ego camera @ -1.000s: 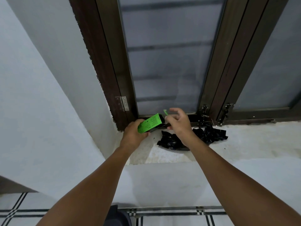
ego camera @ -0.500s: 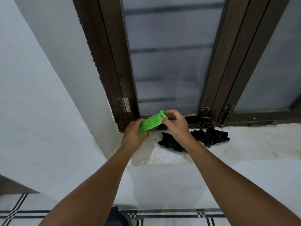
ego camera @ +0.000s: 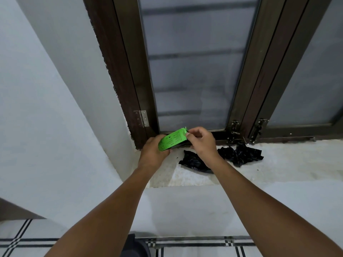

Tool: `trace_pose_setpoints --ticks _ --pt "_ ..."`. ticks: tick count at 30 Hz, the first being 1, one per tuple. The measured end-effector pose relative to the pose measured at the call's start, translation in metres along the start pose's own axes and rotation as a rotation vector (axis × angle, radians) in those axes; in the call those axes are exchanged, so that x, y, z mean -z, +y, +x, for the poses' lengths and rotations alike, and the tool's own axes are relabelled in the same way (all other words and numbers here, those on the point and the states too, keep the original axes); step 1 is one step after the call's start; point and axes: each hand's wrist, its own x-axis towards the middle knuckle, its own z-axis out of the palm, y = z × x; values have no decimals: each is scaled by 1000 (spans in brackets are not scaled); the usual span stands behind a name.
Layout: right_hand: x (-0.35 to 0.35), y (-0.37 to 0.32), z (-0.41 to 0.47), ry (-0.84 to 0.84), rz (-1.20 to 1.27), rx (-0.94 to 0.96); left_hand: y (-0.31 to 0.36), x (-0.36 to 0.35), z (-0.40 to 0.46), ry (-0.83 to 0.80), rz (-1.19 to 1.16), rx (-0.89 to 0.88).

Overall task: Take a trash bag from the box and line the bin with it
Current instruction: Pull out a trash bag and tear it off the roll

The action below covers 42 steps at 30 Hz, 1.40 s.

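A small bright green box (ego camera: 173,139) with black print is held tilted above the window ledge. My left hand (ego camera: 154,154) grips its lower left end from below. My right hand (ego camera: 201,140) pinches the flap at the box's upper right end with thumb and forefinger. A crumpled black trash bag (ego camera: 239,153) lies on the ledge, partly hidden behind my right wrist, with another black piece (ego camera: 193,161) to its left. A dark rounded object (ego camera: 136,246), possibly the bin, shows at the bottom edge between my forearms.
The white ledge (ego camera: 287,164) runs along a dark brown window frame (ego camera: 122,71) with frosted panes. Metal latches (ego camera: 234,129) sit at the frame's foot. A white wall stands on the left. Tiled floor with black lines (ego camera: 194,245) lies below.
My right hand came in from open and apart to pinch the flap at the box's upper end. The box stays in my left hand, tilted a little more.
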Motion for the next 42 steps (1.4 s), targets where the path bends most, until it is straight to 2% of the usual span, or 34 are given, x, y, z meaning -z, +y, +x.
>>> trace_pose_setpoints --ticks 5,7,16,18,20,23,26,29,33,36,38,40,42 --pt "-2 -3 -11 -2 -161 160 -5 -2 3 2 56 -11" --pt "-2 -1 -12 -52 -257 181 -13 -3 5 -10 104 21" --pt "-5 18 -18 -359 -476 -54 -26 -10 11 -178 338 174" --pt "-3 20 -24 -318 -475 -38 -30 -16 8 -183 341 193" --pt "4 25 -26 -177 -528 67 -33 -20 4 -166 351 190" --pt "18 33 -24 -1 -806 153 -36 -21 3 -151 384 170" --pt "26 37 -24 -47 -1111 9 -32 -20 2 -131 527 171" --pt "30 43 -26 -106 -1238 -118 -22 -22 -4 -38 668 70" --pt "32 53 -31 -123 -1253 -132 -9 -26 -12 -11 617 -65" --pt "31 55 -37 -60 -1114 -55 -1 -29 -17 -20 490 -211" --pt "29 50 -45 4 -978 35 6 -30 -21 -30 313 -285" --pt "26 45 -54 48 -870 126 16 -33 -26 -57 90 -246" --pt "21 40 -67 99 -762 179 30 -35 -28 -156 -80 -105"
